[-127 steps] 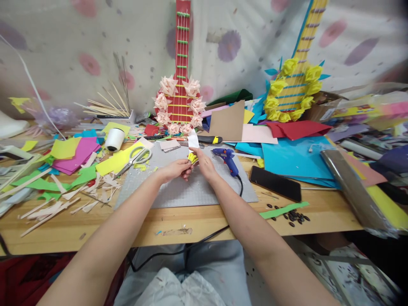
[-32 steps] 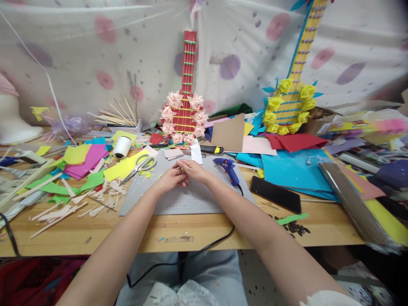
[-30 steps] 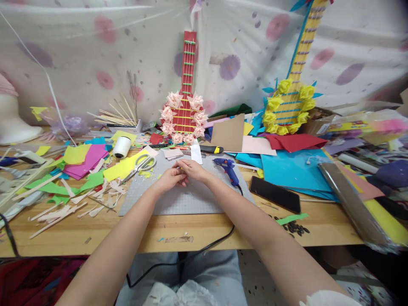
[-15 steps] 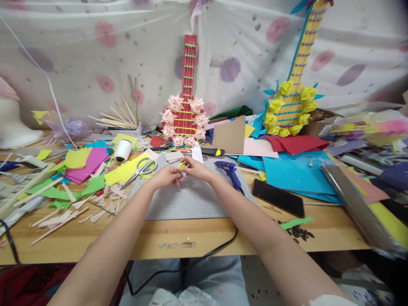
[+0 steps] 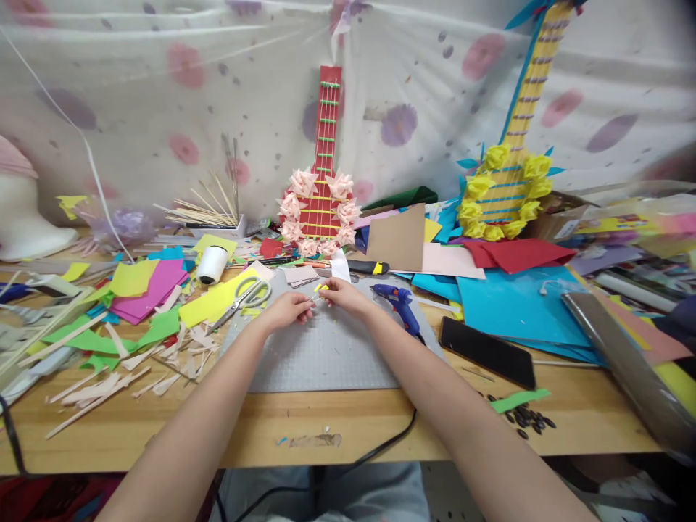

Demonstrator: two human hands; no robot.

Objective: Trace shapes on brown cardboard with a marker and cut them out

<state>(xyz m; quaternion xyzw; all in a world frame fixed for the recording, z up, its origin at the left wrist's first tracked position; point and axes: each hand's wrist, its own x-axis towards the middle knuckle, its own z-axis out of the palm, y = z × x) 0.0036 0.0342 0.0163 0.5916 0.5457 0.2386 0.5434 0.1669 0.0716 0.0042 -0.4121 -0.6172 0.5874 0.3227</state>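
Observation:
Over the grey cutting mat (image 5: 326,362), my two hands work a short distance apart. My right hand (image 5: 346,297) pinches a small yellow paper piece (image 5: 320,288) by its fingertips. My left hand (image 5: 289,310) is closed in a pinch close beside it; a thin pale sliver shows at its fingertips, too small to name. To the left lie scissors (image 5: 251,292) with pale handles. A blue glue gun (image 5: 399,304) rests to the right of my right hand. Behind my hands are a white paper strip (image 5: 341,266) and small grey-pink cards (image 5: 301,276).
A red paper guitar (image 5: 328,145) with pink flowers and a yellow guitar (image 5: 525,109) stand at the back. A phone (image 5: 486,351) lies right of the mat, near dark seeds (image 5: 527,419). Paper scraps (image 5: 103,380) and a white spool (image 5: 212,264) are at the left.
My hands have drawn slightly apart, and more of the yellow piece shows between them. The whole view has shifted a little.

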